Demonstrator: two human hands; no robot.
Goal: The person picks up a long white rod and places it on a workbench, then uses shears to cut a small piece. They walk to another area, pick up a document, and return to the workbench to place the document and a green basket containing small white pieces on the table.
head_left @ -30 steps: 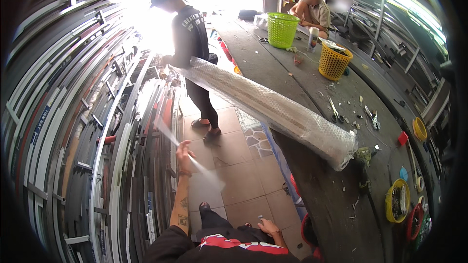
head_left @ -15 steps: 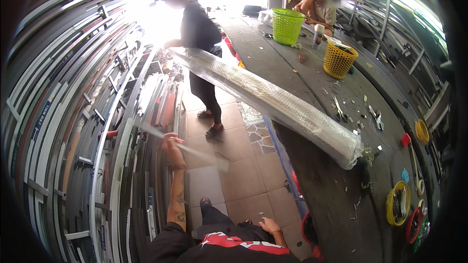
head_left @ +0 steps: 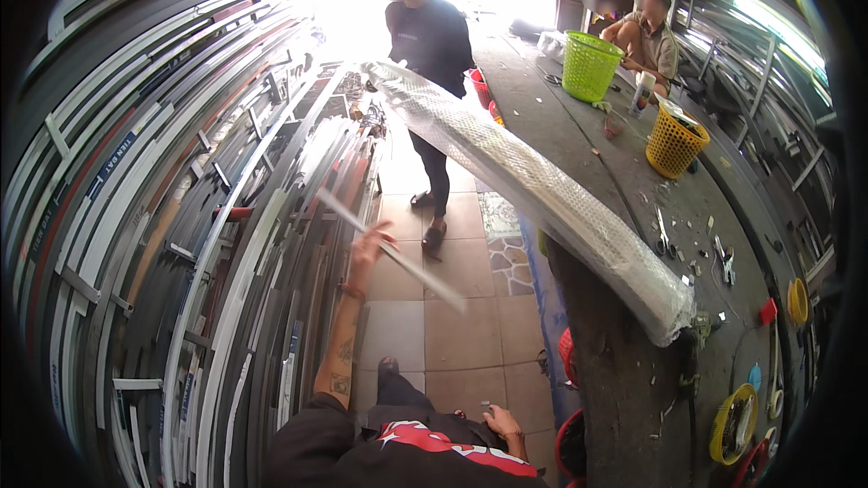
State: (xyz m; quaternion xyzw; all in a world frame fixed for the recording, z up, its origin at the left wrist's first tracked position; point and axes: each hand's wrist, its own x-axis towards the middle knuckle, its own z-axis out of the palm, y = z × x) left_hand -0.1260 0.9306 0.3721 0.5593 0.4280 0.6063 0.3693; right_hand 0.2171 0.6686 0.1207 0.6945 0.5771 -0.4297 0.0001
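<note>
My left hand (head_left: 369,251) is raised and grips a long thin pale strip (head_left: 398,255) that slants from upper left to lower right, its motion blurred. It is close to the rack of long frame mouldings (head_left: 208,217) on my left. My right hand (head_left: 500,420) rests low against my thigh with fingers curled and nothing in it. A long bundle in bubble wrap (head_left: 533,185) lies slanted over the dark workbench (head_left: 633,217), its far end held by a person in black (head_left: 425,45) standing ahead.
A second person (head_left: 646,36) sits at the far end of the bench by a green basket (head_left: 589,65) and a yellow basket (head_left: 674,140). Scissors, scraps and tape rolls (head_left: 737,420) lie on the bench. A tiled aisle (head_left: 452,307) runs between rack and bench.
My left hand has drawn the thin strip further out from the rack, toward the aisle. The standing person has shifted with the wrapped bundle. My right hand has stayed at my thigh.
</note>
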